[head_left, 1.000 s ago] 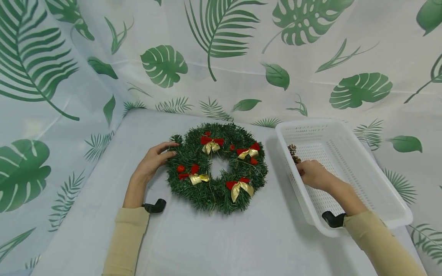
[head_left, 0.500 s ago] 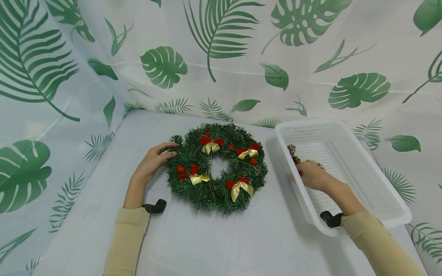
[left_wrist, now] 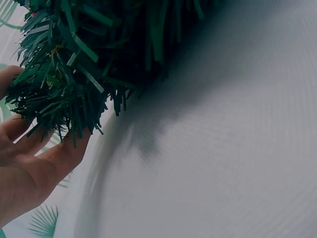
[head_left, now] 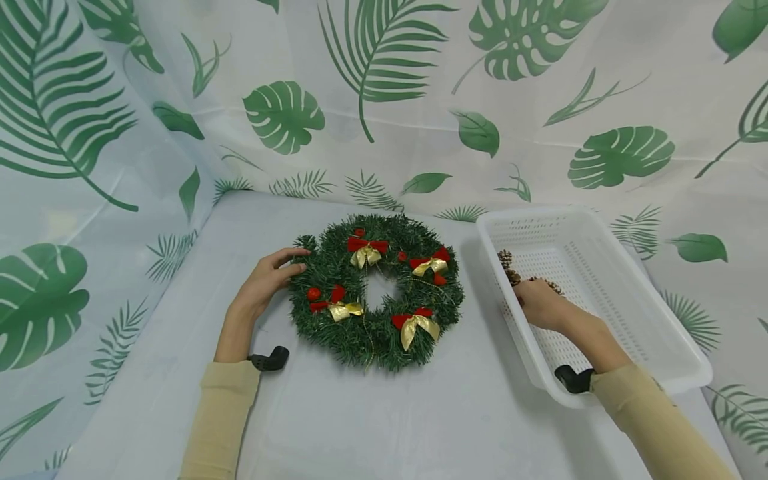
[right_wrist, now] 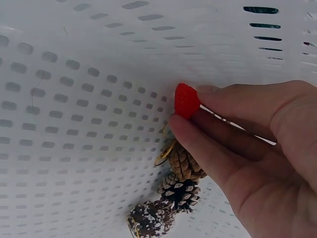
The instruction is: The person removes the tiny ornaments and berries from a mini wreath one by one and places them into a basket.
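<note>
A green tinsel wreath (head_left: pixel 327 340) with red-and-gold bows and red berries lies flat on the table. My left hand (head_left: pixel 267 280) holds its left edge, with thumb and fingers around a tuft of tinsel (left_wrist: pixel 59 94) in the left wrist view. Over on the right, my right hand (head_left: pixel 546 307) reaches down inside a white plastic basket (head_left: pixel 600 293). Its thumb and fingertips pinch a small, bumpy red berry ornament (right_wrist: pixel 186 100). Beside the fingers in the right wrist view are a brown pinecone (right_wrist: pixel 185 162), a dark one (right_wrist: pixel 179 192) and a white-flecked one (right_wrist: pixel 151 219).
The basket's raised, slotted walls surround the right hand. A gold loop (right_wrist: pixel 166 153) hangs at the brown pinecone. White table surface (head_left: pixel 384 420) lies in front of the wreath, and a leaf-print curtain (head_left: pixel 420 133) rises behind and at the left.
My right hand has shifted very slightly within the basket, and the pinecones beyond it show a little more. The left hand and the wreath have stayed in place.
</note>
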Demonstrator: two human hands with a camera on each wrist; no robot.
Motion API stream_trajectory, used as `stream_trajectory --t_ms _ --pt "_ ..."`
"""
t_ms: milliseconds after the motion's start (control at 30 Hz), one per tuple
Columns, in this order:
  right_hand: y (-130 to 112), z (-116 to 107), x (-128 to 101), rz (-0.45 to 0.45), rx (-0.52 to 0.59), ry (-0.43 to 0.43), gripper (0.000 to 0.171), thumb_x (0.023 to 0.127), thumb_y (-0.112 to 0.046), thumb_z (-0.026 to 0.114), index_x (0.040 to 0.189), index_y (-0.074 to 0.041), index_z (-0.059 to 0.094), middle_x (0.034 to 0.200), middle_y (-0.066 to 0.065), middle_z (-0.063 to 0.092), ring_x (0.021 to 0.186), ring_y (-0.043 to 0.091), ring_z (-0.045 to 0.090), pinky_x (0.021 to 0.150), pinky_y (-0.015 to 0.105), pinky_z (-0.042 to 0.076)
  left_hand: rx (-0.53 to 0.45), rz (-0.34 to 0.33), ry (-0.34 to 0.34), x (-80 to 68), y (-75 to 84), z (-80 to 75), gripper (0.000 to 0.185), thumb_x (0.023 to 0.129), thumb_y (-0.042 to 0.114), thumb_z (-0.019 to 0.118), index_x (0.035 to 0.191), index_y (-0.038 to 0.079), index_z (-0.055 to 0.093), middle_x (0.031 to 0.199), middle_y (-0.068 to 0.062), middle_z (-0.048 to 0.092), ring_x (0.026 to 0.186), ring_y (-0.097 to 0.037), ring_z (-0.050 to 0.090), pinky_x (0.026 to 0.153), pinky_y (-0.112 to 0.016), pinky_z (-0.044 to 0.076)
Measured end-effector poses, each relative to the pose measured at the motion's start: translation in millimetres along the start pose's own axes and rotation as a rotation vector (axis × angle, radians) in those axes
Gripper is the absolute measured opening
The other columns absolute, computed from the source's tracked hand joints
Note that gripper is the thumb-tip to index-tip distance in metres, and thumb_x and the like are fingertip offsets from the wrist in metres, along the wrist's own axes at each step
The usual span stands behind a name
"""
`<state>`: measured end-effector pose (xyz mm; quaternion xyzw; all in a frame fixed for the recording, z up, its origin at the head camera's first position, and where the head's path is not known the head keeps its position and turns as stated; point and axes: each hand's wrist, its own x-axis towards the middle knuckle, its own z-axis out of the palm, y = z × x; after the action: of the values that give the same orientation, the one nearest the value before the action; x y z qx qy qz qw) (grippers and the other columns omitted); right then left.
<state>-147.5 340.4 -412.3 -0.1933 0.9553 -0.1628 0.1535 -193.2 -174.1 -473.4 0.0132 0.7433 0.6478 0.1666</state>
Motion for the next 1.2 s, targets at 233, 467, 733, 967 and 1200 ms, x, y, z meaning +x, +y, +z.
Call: stream_trajectory --t_ms 233,467,733,967,1200 --pt "0.3 -2.1 -0.7 0.001 -0.011 -0.004 0.011 0.091 0.003 0.067 0.096 0.009 0.074 0.079 0.011 0.072 0.070 0.019 0.065 0.061 0.037 0.052 0.000 0.006 -0.008 0.0 2.5 0.6 0.046 0.103 0.028 0.064 0.147 0.014 0.056 0.171 -0.006 0.022 0.148 -0.038 0.037 0.119 -0.063 0.029" --pt "0.1 -8.8 -4.5 -0.037 -0.004 0.019 0.017 0.086 0.007 0.065 0.099 0.005 0.076 0.088 0.013 0.075 0.082 0.032 0.072 0.070 0.043 0.058 -0.002 0.008 -0.004 -0.1 2.0 0.7 0.046 0.104 0.026 0.063 0.147 0.012 0.056 0.170 -0.007 0.022 0.146 -0.039 0.038 0.118 -0.063 0.030" --pt "-6.1 -18.8 -11.4 -0.035 0.005 0.078 0.013 0.090 0.005 0.065 0.095 0.001 0.077 0.091 0.012 0.077 0.086 0.032 0.074 0.073 0.043 0.059 -0.001 0.017 -0.003 0.6 0.0 0.4 0.047 0.104 0.027 0.064 0.147 0.012 0.056 0.170 -0.008 0.023 0.146 -0.039 0.038 0.119 -0.063 0.029" --pt "-14.7 -27.3 -21.2 -0.054 0.018 0.143 0.011 0.092 0.004 0.069 0.100 0.003 0.076 0.093 0.013 0.077 0.085 0.028 0.074 0.072 0.038 0.060 0.003 0.014 -0.006 0.1 1.1 0.7 0.046 0.104 0.026 0.063 0.147 0.012 0.056 0.170 -0.008 0.022 0.146 -0.039 0.038 0.118 -0.062 0.031" --pt "-26.1 -33.7 -28.2 -0.058 -0.019 0.207 0.014 0.092 0.006 0.066 0.101 0.004 0.077 0.094 0.014 0.077 0.085 0.028 0.073 0.072 0.041 0.060 0.008 0.012 -0.003 -0.4 1.2 0.6 0.046 0.104 0.026 0.063 0.147 0.012 0.056 0.171 -0.008 0.022 0.144 -0.039 0.040 0.115 -0.061 0.034"
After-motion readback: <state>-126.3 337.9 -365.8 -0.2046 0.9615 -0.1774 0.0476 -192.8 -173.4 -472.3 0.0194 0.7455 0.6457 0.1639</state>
